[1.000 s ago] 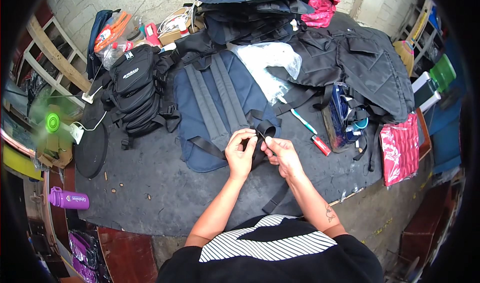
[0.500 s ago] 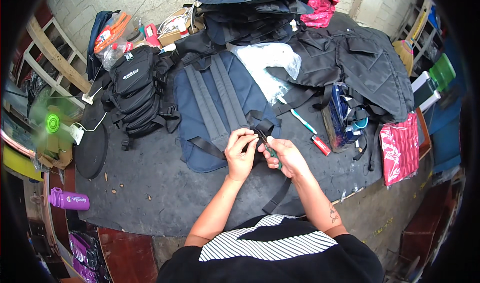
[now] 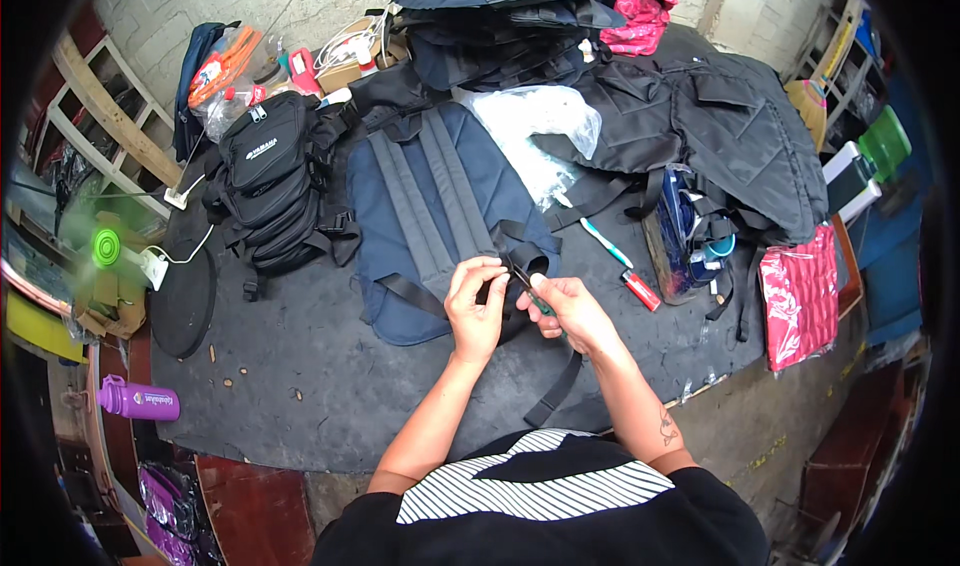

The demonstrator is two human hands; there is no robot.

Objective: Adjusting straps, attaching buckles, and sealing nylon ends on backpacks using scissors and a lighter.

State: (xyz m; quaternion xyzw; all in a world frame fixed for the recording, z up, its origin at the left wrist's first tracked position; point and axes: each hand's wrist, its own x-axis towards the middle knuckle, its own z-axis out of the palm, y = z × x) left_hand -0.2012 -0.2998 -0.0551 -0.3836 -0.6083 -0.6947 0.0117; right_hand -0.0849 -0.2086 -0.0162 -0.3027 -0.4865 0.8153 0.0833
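A navy backpack point(image 3: 400, 318) lies flat in front of me, its two padded grey shoulder straps point(image 3: 462, 191) facing up. At its near right corner, my left hand point(image 3: 476, 301) is closed in a pinch at a black webbing strap point(image 3: 532, 256); what lies between the fingertips is too small to make out. My right hand point(image 3: 578, 316) is closed around small green-handled scissors point(image 3: 521, 276), whose dark blades point toward the left fingertips. Below the hands, a loose black strap end point(image 3: 553, 391) trails over the dark table point(image 3: 330, 386).
A black multi-pocket bag point(image 3: 265, 171) stands at left, near a running green fan point(image 3: 105, 247) and a purple bottle point(image 3: 138, 399). Right of my hands lie a toothbrush-like tool point(image 3: 606, 243), a red lighter point(image 3: 641, 291) and a blue container point(image 3: 680, 236). Black bag pieces point(image 3: 740, 136) cover the far right.
Both hands stay at the strap with only small shifts. The right hand has turned slightly, hiding more of the green handle, and the strap loop beside the blades shows wider.
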